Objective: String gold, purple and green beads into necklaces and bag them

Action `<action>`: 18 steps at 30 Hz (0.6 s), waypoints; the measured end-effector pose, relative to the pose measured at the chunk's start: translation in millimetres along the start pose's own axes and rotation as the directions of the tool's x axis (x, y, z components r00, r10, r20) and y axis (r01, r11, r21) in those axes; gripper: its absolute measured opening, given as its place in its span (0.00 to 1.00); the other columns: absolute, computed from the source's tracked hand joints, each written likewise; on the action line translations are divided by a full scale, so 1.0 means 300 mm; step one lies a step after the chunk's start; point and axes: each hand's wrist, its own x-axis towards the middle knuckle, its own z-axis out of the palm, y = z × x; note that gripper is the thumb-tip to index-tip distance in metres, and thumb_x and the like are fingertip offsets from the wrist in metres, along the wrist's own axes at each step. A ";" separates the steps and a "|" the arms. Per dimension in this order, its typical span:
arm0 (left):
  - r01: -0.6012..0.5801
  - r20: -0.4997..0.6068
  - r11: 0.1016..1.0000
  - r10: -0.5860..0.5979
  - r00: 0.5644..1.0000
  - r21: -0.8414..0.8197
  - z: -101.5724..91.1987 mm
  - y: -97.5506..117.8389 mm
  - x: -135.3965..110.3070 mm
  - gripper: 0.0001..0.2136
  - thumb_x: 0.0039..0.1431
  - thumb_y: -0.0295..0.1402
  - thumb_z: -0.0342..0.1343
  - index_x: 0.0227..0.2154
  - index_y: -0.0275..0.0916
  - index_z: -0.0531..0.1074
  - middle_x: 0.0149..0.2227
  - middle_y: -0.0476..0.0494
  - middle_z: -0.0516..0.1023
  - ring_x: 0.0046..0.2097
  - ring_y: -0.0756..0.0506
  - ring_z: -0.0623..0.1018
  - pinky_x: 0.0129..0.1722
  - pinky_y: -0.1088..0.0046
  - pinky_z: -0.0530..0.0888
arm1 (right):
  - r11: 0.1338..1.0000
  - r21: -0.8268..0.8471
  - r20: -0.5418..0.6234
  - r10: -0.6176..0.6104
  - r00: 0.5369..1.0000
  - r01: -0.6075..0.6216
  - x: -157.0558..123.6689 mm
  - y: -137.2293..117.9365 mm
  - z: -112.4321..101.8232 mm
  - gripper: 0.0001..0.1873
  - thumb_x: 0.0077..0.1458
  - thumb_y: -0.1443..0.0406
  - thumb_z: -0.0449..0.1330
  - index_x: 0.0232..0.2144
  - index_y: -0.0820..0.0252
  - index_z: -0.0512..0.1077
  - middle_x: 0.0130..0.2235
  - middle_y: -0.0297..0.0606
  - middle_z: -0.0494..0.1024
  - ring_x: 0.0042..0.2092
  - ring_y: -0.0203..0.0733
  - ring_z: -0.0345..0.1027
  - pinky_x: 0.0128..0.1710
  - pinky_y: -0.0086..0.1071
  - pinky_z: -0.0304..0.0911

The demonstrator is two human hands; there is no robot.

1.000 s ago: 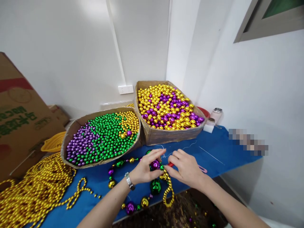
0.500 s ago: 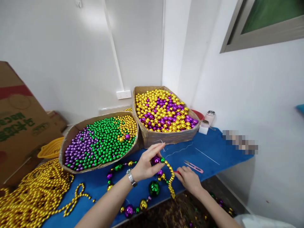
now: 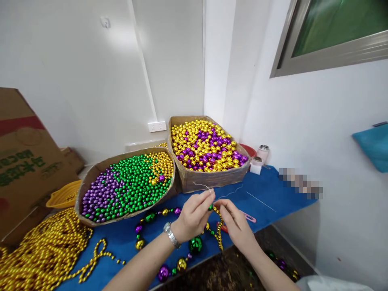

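My left hand [image 3: 194,214], with a metal watch at its wrist, is closed at the end of a beaded necklace; white thread [image 3: 202,185] comes out past its fingertips. Close beside it, my right hand [image 3: 235,224] pinches the top of a short gold bead strand [image 3: 219,234], next to a green bead [image 3: 210,207]. The rest of the necklace, with a big green bead [image 3: 195,245] and purple and gold ones, lies on the blue cloth. A red object [image 3: 224,228] shows partly under my right hand. Pink thread snips [image 3: 249,217] lie just beyond, partly covered.
Two cardboard boxes of loose beads stand behind: a green and purple one [image 3: 87,178] and a gold and purple one [image 3: 212,178]. Gold bead strings [image 3: 45,246] are heaped at left. A long thin needle [image 3: 260,201] lies on the blue cloth [image 3: 285,194] at right.
My right hand has left the red object and moved up and left to the gold strand by my left hand. The left hand has turned, hiding the large purple bead.
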 end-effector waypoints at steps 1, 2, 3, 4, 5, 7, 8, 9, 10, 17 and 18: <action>-0.026 -0.008 0.999 0.026 1.000 0.026 0.008 0.004 -0.007 0.29 0.57 0.21 0.49 0.61 0.37 0.50 0.57 0.32 0.64 0.57 0.41 0.66 0.51 0.61 0.71 | 1.000 -0.013 -0.013 0.004 1.000 -0.004 0.004 -0.013 0.008 0.14 0.62 0.55 0.47 0.38 0.56 0.66 0.36 0.37 0.74 0.39 0.41 0.69 0.39 0.32 0.64; -0.040 -0.016 0.998 0.041 0.999 0.045 0.015 0.007 -0.013 0.29 0.57 0.20 0.49 0.61 0.35 0.51 0.56 0.31 0.65 0.57 0.41 0.66 0.51 0.61 0.71 | 1.000 -0.024 -0.022 0.007 1.000 -0.008 0.005 -0.020 0.016 0.13 0.61 0.55 0.48 0.36 0.57 0.66 0.33 0.35 0.73 0.35 0.40 0.68 0.37 0.31 0.63; -0.050 -0.025 0.997 0.052 0.998 0.063 0.021 0.010 -0.020 0.29 0.56 0.20 0.49 0.61 0.34 0.51 0.56 0.31 0.65 0.57 0.41 0.67 0.51 0.61 0.72 | 1.000 -0.028 -0.032 0.011 0.999 -0.012 0.005 -0.022 0.024 0.13 0.61 0.55 0.49 0.34 0.57 0.65 0.31 0.35 0.72 0.33 0.39 0.67 0.35 0.31 0.63; -0.059 -0.031 0.995 0.061 0.998 0.080 0.026 0.012 -0.026 0.29 0.56 0.20 0.49 0.61 0.32 0.52 0.56 0.30 0.65 0.57 0.41 0.66 0.51 0.62 0.72 | 1.000 -0.019 -0.042 0.021 0.999 -0.022 0.004 -0.020 0.032 0.12 0.60 0.55 0.50 0.33 0.57 0.65 0.29 0.34 0.71 0.31 0.38 0.66 0.33 0.30 0.62; -0.070 -0.034 0.993 0.073 0.997 0.097 0.029 0.014 -0.032 0.28 0.56 0.19 0.49 0.61 0.31 0.52 0.56 0.29 0.65 0.57 0.40 0.66 0.51 0.62 0.72 | 0.999 0.000 -0.051 0.036 0.998 -0.036 0.003 -0.016 0.040 0.12 0.60 0.55 0.50 0.31 0.57 0.65 0.28 0.33 0.71 0.30 0.37 0.65 0.32 0.30 0.62; -0.098 -0.030 0.987 0.103 0.994 0.126 0.035 0.016 -0.043 0.28 0.56 0.19 0.49 0.61 0.29 0.52 0.56 0.28 0.66 0.57 0.40 0.66 0.52 0.63 0.72 | 0.997 0.051 -0.061 0.066 0.996 -0.063 0.001 -0.004 0.054 0.13 0.59 0.55 0.51 0.30 0.57 0.64 0.26 0.32 0.69 0.28 0.36 0.63 0.29 0.29 0.61; -0.109 -0.025 0.985 0.113 0.993 0.134 0.037 0.017 -0.048 0.28 0.56 0.19 0.49 0.61 0.29 0.52 0.56 0.29 0.66 0.57 0.40 0.66 0.52 0.63 0.72 | 0.994 0.073 -0.062 0.080 0.995 -0.076 0.001 0.001 0.058 0.14 0.59 0.54 0.51 0.29 0.57 0.64 0.26 0.31 0.68 0.28 0.36 0.62 0.28 0.29 0.60; -0.111 -0.020 0.984 0.115 0.993 0.139 0.039 0.017 -0.052 0.28 0.56 0.19 0.49 0.61 0.30 0.51 0.56 0.29 0.66 0.57 0.40 0.66 0.52 0.63 0.72 | 0.992 0.087 -0.063 0.092 0.994 -0.086 0.001 0.005 0.059 0.14 0.59 0.54 0.51 0.28 0.57 0.63 0.25 0.31 0.68 0.27 0.36 0.62 0.28 0.28 0.61; -0.102 -0.022 0.985 0.106 0.994 0.140 0.040 0.017 -0.054 0.28 0.57 0.20 0.48 0.61 0.30 0.51 0.56 0.30 0.66 0.57 0.40 0.67 0.52 0.63 0.72 | 0.991 0.097 -0.056 0.097 0.994 -0.091 0.001 0.008 0.058 0.14 0.60 0.54 0.50 0.29 0.57 0.64 0.26 0.31 0.68 0.28 0.36 0.63 0.28 0.28 0.61; 0.070 -0.157 0.989 -0.050 0.986 0.129 0.009 0.018 -0.031 0.31 0.56 0.22 0.52 0.62 0.35 0.50 0.56 0.31 0.65 0.53 0.40 0.71 0.48 0.65 0.75 | 0.990 0.109 0.135 0.069 0.988 -0.084 -0.052 0.075 0.003 0.21 0.59 0.55 0.51 0.52 0.55 0.60 0.49 0.43 0.70 0.50 0.45 0.64 0.49 0.37 0.61; 0.099 -0.179 0.988 -0.077 0.981 0.117 0.000 0.018 -0.023 0.31 0.56 0.23 0.53 0.62 0.36 0.50 0.56 0.32 0.65 0.50 0.41 0.73 0.47 0.66 0.76 | 0.993 0.062 0.175 0.084 0.981 -0.096 -0.064 0.096 0.002 0.22 0.58 0.55 0.52 0.53 0.56 0.60 0.49 0.43 0.70 0.50 0.46 0.64 0.49 0.38 0.61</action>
